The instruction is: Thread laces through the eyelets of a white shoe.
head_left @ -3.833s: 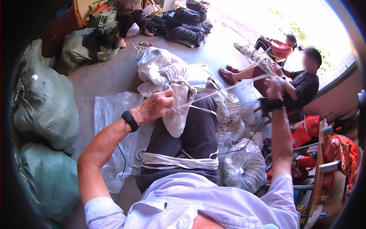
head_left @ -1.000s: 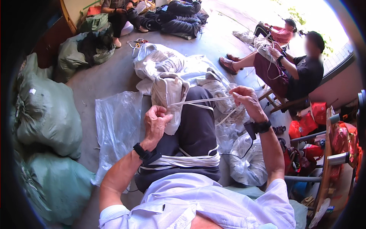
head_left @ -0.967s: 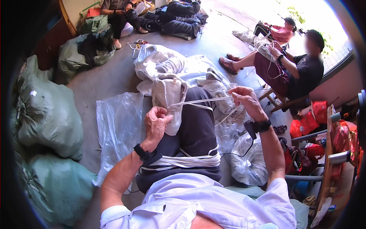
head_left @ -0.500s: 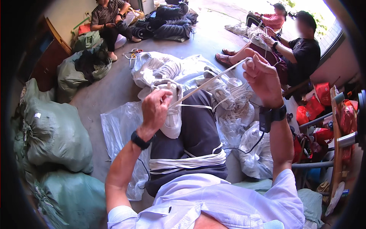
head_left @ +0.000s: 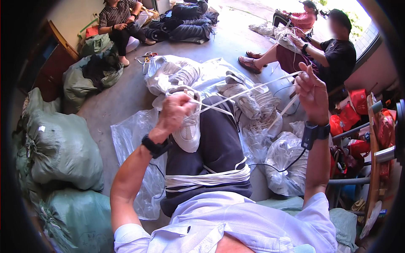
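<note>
A white sneaker (head_left: 187, 137) rests on my dark-trousered thighs, toe toward me. My left hand (head_left: 175, 110) is closed at the sneaker's upper, hiding part of it; what its fingers grip I cannot make out. Out to the right, my right hand (head_left: 311, 90) is raised and pinches a white shoelace (head_left: 249, 90), stretched taut from the sneaker. A loose end of lace hangs below that hand. Across my lap lies a bundle of white laces (head_left: 206, 180).
Other white sneakers in clear plastic (head_left: 247, 103) lie on the floor beyond my knees. Stuffed green sacks (head_left: 63, 145) stand at my left. A rack with red items (head_left: 358, 135) is at the right. Several people sit farther off, one (head_left: 333, 50) near my right hand.
My right hand has moved farther right and slightly down, drawing the lace out longer. My left hand has shifted a little up the sneaker and its fingers have curled more.
</note>
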The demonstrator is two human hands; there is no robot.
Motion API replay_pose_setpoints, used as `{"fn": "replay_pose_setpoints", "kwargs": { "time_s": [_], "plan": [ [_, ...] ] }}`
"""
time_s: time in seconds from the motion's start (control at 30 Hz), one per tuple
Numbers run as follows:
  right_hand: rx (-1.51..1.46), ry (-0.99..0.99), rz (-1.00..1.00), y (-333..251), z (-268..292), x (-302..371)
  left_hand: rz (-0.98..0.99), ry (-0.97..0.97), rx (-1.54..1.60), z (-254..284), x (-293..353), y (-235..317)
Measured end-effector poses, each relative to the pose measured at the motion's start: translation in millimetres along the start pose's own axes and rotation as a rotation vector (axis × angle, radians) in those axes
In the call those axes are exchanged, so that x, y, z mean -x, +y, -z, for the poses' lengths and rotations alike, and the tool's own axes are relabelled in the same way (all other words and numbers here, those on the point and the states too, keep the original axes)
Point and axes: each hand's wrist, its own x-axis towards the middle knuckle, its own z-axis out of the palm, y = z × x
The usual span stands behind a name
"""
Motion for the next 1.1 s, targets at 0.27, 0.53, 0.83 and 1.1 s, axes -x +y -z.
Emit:
{"fn": "replay_pose_setpoints", "kwargs": {
  "time_s": [0.27,0.53,0.83,1.1],
  "plan": [
    [-0.199,0.296,0.116,-25,122,10,0.365,0.575,0.555,93,53,-75],
    [-0.183,0.754,0.321,-74,274,29,0.576,0.79,0.387,171,113,-160],
    [-0.154,0.557,0.425,-132,267,48,0.645,1.192,0.345,312,210,-198],
    [-0.017,0.379,0.5,-168,230,83,0.146,1.283,-0.128,397,218,-56]
  ]
}}
